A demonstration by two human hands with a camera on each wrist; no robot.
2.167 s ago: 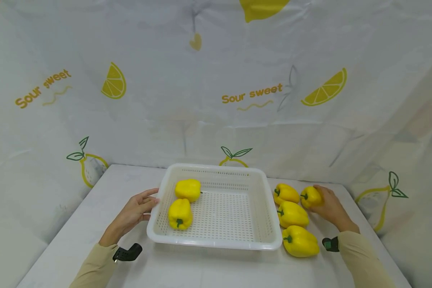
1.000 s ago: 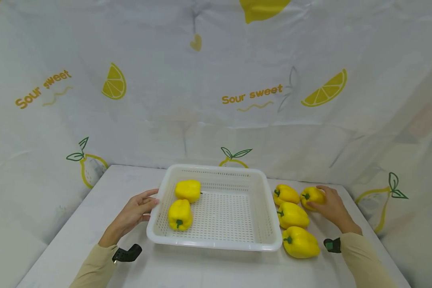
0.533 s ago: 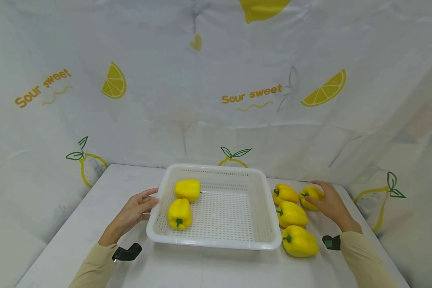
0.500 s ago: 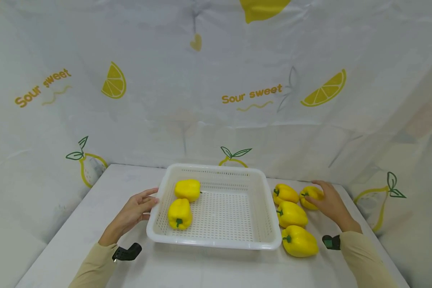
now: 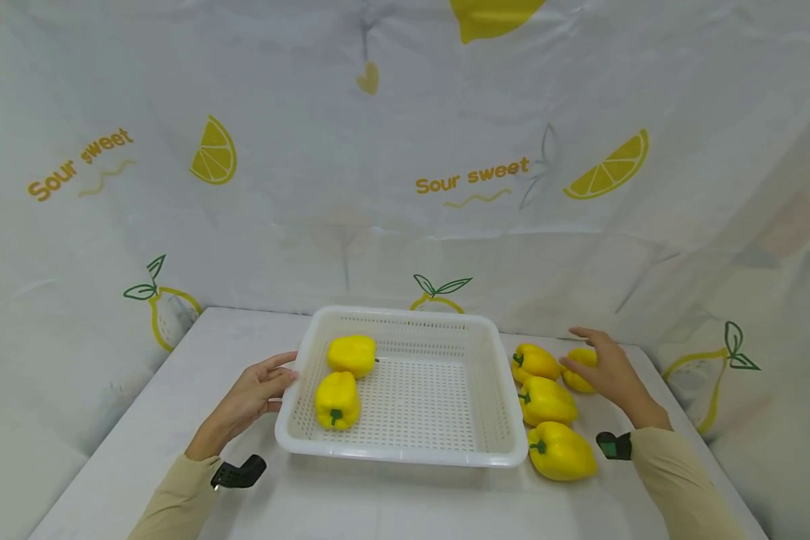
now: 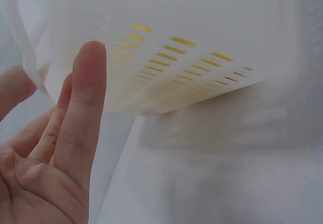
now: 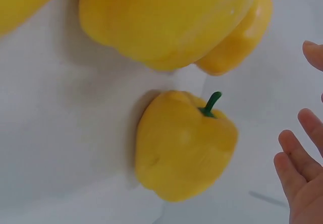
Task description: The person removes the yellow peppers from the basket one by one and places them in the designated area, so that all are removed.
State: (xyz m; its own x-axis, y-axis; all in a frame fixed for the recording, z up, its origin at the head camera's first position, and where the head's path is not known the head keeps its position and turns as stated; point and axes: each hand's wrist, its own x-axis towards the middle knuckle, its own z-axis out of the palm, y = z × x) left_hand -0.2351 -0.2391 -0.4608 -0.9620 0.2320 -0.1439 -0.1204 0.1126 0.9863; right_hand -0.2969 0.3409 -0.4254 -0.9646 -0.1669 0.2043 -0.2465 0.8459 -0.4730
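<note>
A white perforated plastic basket (image 5: 405, 456) stands on the table, with two yellow bell peppers (image 5: 352, 355) at its left side. At the basket's left rim, my left hand (image 5: 250, 397) holds the edge, thumb on the rim and other fingers along the outer wall. My right hand (image 5: 610, 375) hovers over the farthest-right bell pepper (image 7: 184, 146), partly hiding it in the head view. Its fingers are spread, holding nothing; in the right wrist view they are apart from that pepper. Nearby, three more bell peppers (image 5: 548, 401) line the basket's right side.
A white cloth printed with lemons (image 5: 405, 255) hangs behind the white table (image 5: 351, 502) and at its sides. Dark wrist devices (image 5: 239, 474) sit at both sleeves.
My right hand has let go of the far-right bell pepper, opened, and moved up and slightly left. That pepper stays in place. The left hand and basket have not visibly moved.
</note>
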